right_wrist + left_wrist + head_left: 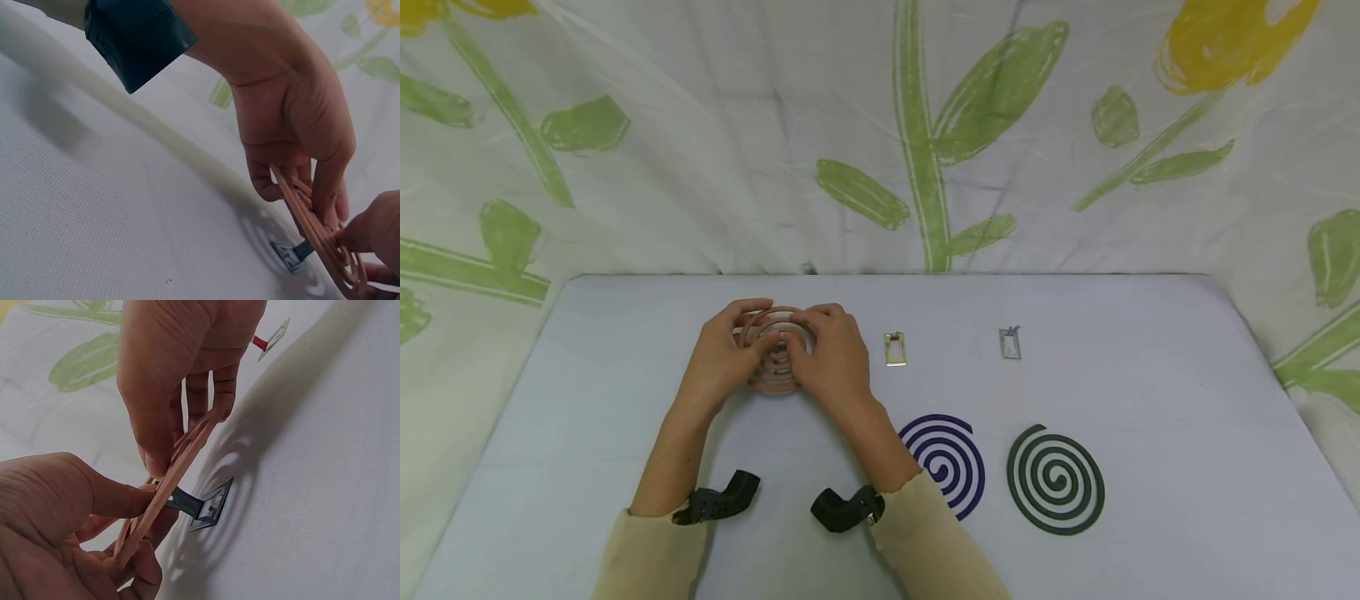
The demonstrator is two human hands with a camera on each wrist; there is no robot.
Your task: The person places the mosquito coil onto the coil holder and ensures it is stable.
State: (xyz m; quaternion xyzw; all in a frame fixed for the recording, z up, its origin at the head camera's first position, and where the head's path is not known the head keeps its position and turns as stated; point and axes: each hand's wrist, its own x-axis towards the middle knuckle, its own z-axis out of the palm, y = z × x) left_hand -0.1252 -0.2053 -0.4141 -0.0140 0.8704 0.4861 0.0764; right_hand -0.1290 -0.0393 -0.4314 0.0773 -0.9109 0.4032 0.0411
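Both hands hold a brown mosquito coil (pixel 775 388) at the far left of the table. Its rings stand tilted, edge-on in the left wrist view. My left hand (pixel 722 358) grips its left side, thumb near the centre. From the other side my right hand (pixel 838 354) grips it, thumb and fingertips meeting near the middle. A dark green metal coil stand (pixel 185 502) has its tab at the coil's centre; its flat rectangular base (pixel 287 257) shows close over the white cloth. Some fingers are hidden behind the rings.
A gold coil stand (pixel 896 364) with a red tab and a silver coil stand (pixel 1011 357) lie to the right. Nearer are a purple coil (pixel 940 473) and a dark green coil (pixel 1057 478). A painted cloth backdrop (pixel 737 167) rises behind the table.
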